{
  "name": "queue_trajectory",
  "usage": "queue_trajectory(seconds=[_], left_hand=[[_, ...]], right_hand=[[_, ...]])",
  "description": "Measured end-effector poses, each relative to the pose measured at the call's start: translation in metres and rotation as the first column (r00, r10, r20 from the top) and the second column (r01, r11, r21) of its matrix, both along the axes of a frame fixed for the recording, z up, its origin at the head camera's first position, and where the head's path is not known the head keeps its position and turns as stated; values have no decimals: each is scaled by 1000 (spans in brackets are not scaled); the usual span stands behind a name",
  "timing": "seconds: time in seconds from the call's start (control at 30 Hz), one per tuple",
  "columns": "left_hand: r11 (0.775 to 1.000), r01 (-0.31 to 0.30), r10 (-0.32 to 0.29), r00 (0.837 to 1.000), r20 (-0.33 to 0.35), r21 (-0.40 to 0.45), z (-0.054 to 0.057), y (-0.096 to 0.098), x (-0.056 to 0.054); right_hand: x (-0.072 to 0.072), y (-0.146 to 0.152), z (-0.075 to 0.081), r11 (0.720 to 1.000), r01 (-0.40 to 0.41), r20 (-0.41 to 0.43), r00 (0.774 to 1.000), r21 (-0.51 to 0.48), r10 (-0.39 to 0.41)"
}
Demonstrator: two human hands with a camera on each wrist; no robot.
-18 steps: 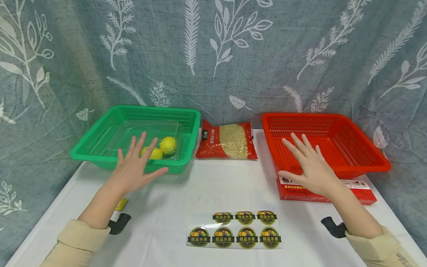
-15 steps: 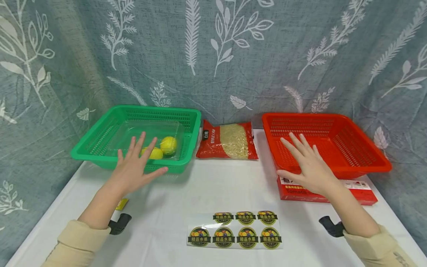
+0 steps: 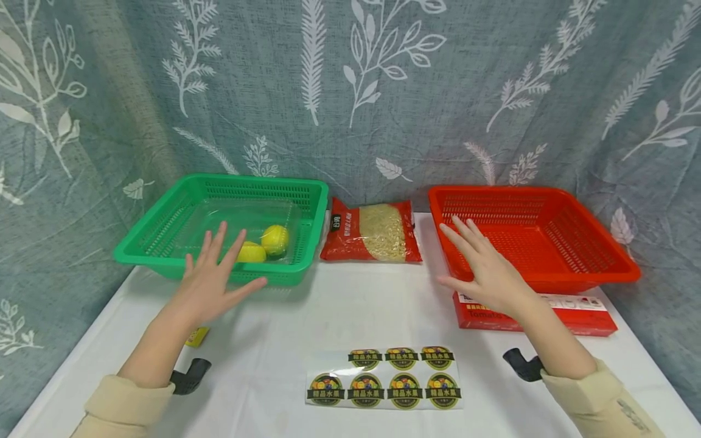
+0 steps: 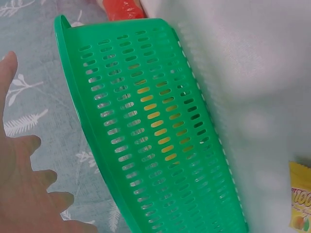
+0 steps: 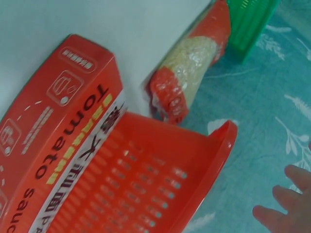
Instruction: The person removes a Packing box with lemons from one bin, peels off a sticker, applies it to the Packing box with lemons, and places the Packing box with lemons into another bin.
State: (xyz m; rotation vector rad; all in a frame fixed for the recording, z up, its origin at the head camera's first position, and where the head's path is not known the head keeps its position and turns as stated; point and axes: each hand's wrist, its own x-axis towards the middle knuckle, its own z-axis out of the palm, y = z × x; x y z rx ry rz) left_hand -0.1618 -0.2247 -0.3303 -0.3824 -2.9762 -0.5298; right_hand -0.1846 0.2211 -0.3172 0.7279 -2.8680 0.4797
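My left hand [image 3: 204, 289] hovers with fingers spread before the front rim of the green basket [image 3: 131, 249], holding nothing. Inside that basket lies a clear plastic box [image 3: 235, 213] with two yellow fruits that look like lemons [image 3: 275, 239]. Fingers splayed, my right hand [image 3: 490, 274] is held above the front left corner of the red basket [image 3: 597, 277]. It grips nothing either. Under the red basket's front edge sits a red tomato sauce pasta box [image 3: 580, 319]. In the right wrist view, the hand's fingertips [image 5: 272, 216] show beyond the basket rim.
Between the baskets lies a red-ended bag of pale dry food [image 3: 383, 231]. A sheet of round fruit stickers [image 3: 386, 380] is on the white table [image 3: 356, 310] near the front. A small yellow packet [image 4: 301, 199] lies left. A patterned curtain [image 3: 350, 146] hangs behind.
My right hand has drifted left, toward the red basket's left side. My left hand has shifted slightly left and toward me. Both stay spread; the baskets and goods have stayed put.
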Motion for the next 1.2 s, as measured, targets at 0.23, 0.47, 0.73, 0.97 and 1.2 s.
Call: queue_trajectory(seconds=[0.23, 0.47, 0.73, 0.97, 1.2], left_hand=[[999, -7, 6, 1000, 14, 50, -2, -2, 6], [995, -14, 12, 1000, 19, 95, -6, -3, 11], [991, -46, 39, 998, 53, 129, -10, -9, 14], [984, -52, 43, 998, 52, 170, -19, -14, 19], [970, -62, 54, 998, 41, 234, -27, -18, 20]], right_hand=[[-4, -12, 2, 999, -35, 46, 998, -14, 36], [-10, -26, 0, 996, -74, 49, 996, -44, 77], [-19, -46, 2, 993, -111, 55, 992, -45, 114], [-26, -61, 1, 986, -154, 45, 987, -63, 157], [-31, -78, 0, 974, -215, -19, 977, -72, 214]])
